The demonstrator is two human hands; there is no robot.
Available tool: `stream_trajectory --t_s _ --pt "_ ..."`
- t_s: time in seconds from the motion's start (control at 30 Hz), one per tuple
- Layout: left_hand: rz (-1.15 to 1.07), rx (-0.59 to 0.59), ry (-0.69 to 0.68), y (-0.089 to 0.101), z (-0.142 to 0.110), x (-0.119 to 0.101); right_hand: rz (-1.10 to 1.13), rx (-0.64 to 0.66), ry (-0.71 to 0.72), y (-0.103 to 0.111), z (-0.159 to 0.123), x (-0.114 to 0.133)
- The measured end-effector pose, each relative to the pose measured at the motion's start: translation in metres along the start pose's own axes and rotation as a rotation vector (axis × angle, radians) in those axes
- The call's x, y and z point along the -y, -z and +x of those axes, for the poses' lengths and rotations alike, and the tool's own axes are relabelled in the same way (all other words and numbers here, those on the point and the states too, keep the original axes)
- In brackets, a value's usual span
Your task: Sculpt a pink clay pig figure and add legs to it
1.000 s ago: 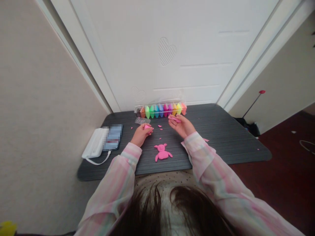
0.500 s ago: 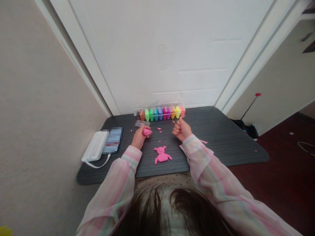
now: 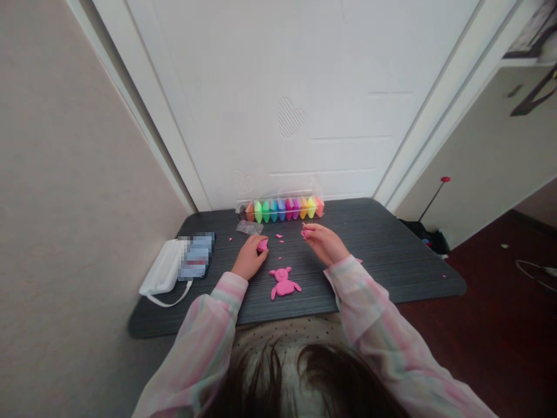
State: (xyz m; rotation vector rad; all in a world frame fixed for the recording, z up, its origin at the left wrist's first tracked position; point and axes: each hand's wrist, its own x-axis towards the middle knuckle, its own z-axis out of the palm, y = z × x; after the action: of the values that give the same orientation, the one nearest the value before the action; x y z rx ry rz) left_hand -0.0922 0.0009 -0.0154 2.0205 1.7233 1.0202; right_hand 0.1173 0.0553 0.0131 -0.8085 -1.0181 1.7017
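Note:
My left hand (image 3: 250, 255) is palm down on or just over the dark table, its fingers closed round a lump of pink modelling clay (image 3: 262, 246). Across from it, my right hand (image 3: 326, 242) pinches a small piece of pink clay (image 3: 307, 234) between thumb and fingertips. Between my forearms lies a flat pink clay figure (image 3: 285, 287) with a round snouted head, two ears, a body and two arms. Several pink crumbs, one a larger scrap (image 3: 279, 236), are scattered above the figure.
A clear pack of coloured clay blocks (image 3: 282, 209) stands at the table's back edge by the white door. Clear plastic wrap (image 3: 250, 227) lies before it. At left are a phone (image 3: 198, 255) and a white power bank (image 3: 164, 267) with a cable.
My right hand has gone from a fist to a fingertip pinch on the small pink piece. My left hand has turned palm down over its lump. The camera view has tilted slightly.

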Motion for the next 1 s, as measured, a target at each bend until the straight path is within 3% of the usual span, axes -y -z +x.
stream_trajectory --t_s 0.17,0.37,0.63,1.0 --pt "0.077 -0.049 0.001 0.005 -0.005 0.001 -0.098 -0.026 0.131 0.012 -0.039 0.005" --pt "0.14 -0.106 -0.013 0.018 -0.018 -0.018 -0.358 0.017 0.084 0.024 -0.07 -0.007" --pt "0.19 0.206 -0.12 0.015 -0.06 -0.055 -0.579 -0.007 0.138 0.035 -0.071 -0.026" --pt "0.19 0.284 -0.067 -0.001 -0.065 -0.05 -0.906 -0.055 0.288 0.034 -0.074 -0.022"
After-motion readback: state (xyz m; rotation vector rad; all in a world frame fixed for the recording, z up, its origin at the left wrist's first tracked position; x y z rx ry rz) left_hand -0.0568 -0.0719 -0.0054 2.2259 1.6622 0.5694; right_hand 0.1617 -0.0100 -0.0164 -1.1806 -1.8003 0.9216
